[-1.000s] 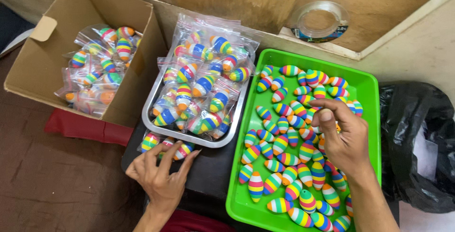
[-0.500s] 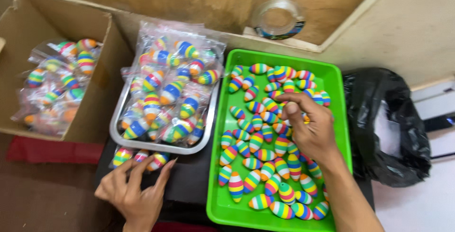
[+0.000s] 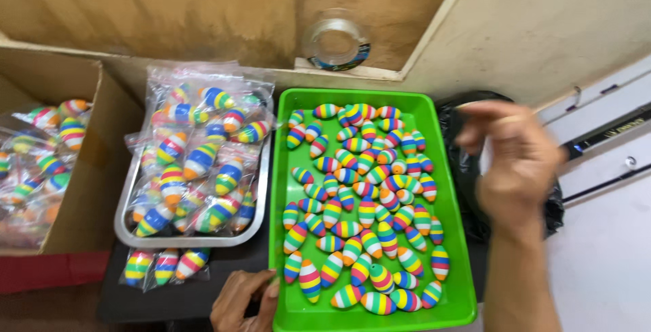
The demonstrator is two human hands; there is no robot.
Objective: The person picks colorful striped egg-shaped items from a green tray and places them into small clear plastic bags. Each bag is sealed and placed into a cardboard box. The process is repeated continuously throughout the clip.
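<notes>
A green plastic tray (image 3: 352, 94) holds several striped, rainbow-coloured egg-shaped toys (image 3: 366, 210) lying loose. My right hand (image 3: 515, 162) hovers blurred above the tray's right side, over a black bag, with its fingers loosely curled; whether it holds anything is unclear. My left hand (image 3: 241, 301) rests low at the tray's front left corner, its fingers touching the rim and nothing in it. Just left of that hand lies a small clear bag with three of the toys (image 3: 166, 264).
A metal tray (image 3: 190, 240) left of the green one is piled with clear bags of the same toys (image 3: 196, 162). A cardboard box (image 3: 102, 155) further left holds more bags. A black plastic bag (image 3: 468, 169) lies right of the green tray, a roll of clear tape (image 3: 337, 44) behind it.
My right hand has lifted off the toys in the green tray and moved up and to the right. My left hand has slid from the small bag toward the tray's corner.
</notes>
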